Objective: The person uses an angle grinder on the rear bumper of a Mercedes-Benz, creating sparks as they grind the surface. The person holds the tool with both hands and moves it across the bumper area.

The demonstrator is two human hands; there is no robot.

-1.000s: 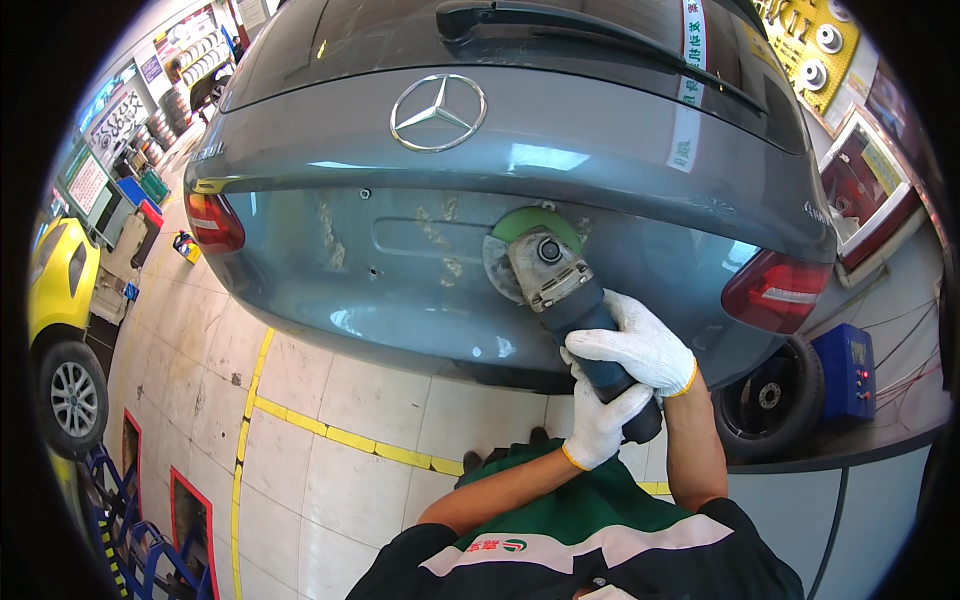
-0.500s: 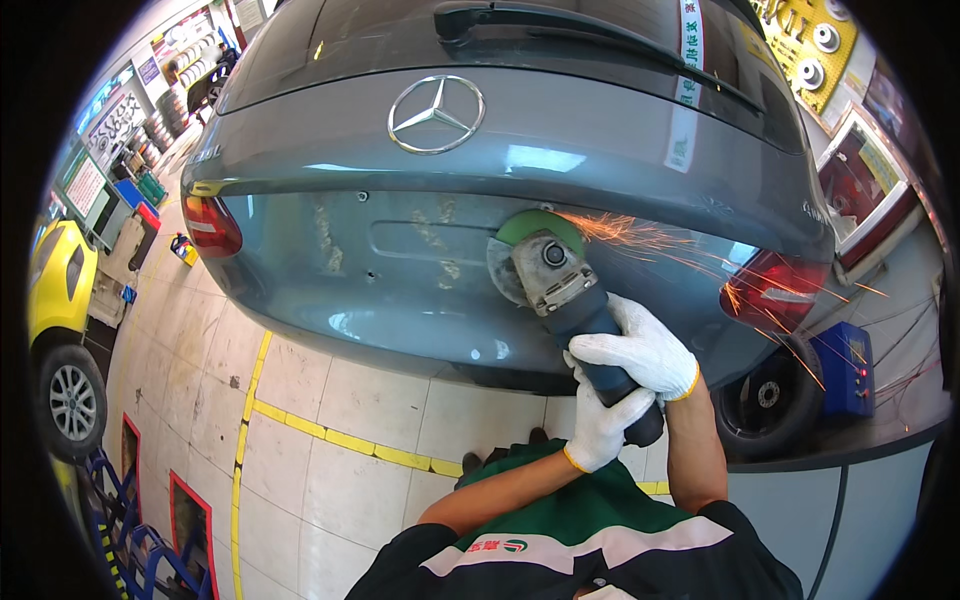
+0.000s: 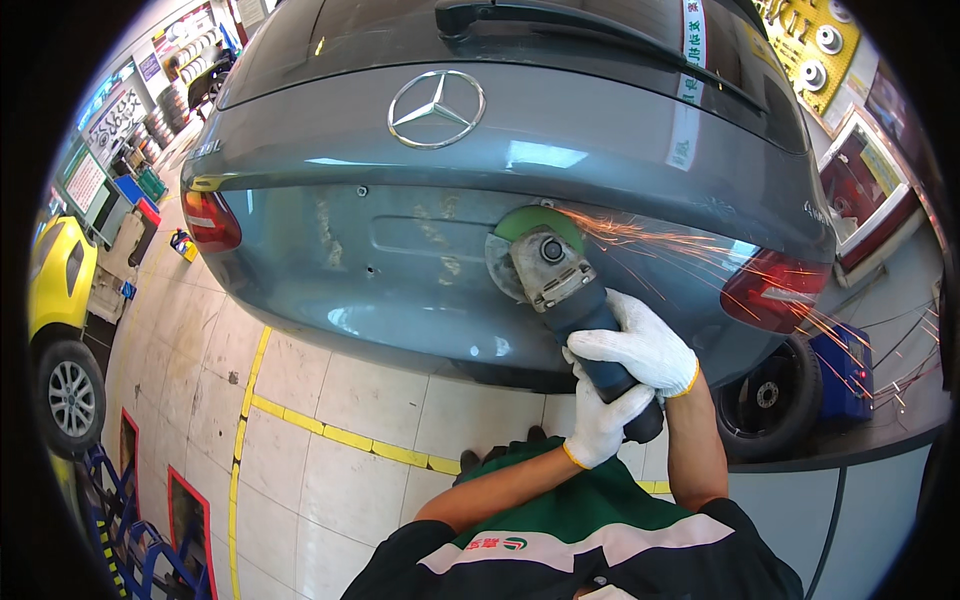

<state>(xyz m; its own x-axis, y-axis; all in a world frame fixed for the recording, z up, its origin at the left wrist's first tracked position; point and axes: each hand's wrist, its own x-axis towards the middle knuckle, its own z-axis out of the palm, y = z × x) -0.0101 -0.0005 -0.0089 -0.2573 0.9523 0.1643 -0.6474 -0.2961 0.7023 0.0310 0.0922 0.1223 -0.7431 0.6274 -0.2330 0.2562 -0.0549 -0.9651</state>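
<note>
An angle grinder (image 3: pixel 555 275) with a dark body and metal head is gripped in both my white-gloved hands. My right hand (image 3: pixel 648 345) wraps the middle of its body. My left hand (image 3: pixel 605 418) closes round the rear part, just below. The grinder's green disc (image 3: pixel 540 225) meets the upper part of the bare recessed panel (image 3: pixel 410 240) on a grey-blue car tailgate, at a small stud or bolt. Orange sparks (image 3: pixel 660 240) fly right from the disc toward the right tail light (image 3: pixel 775 290). A clear-looking guard covers the disc's lower left side.
Another bolt (image 3: pixel 363 190) shows at the panel's upper left, with a small hole (image 3: pixel 371 270) below. Rough adhesive-like patches mark the panel. A loose wheel (image 3: pixel 770 395) and a blue box (image 3: pixel 842 372) stand at right. A yellow car (image 3: pixel 62 280) is at far left.
The sparks have changed shape and reach farther right. The grinder and both hands hold nearly the same place against the panel.
</note>
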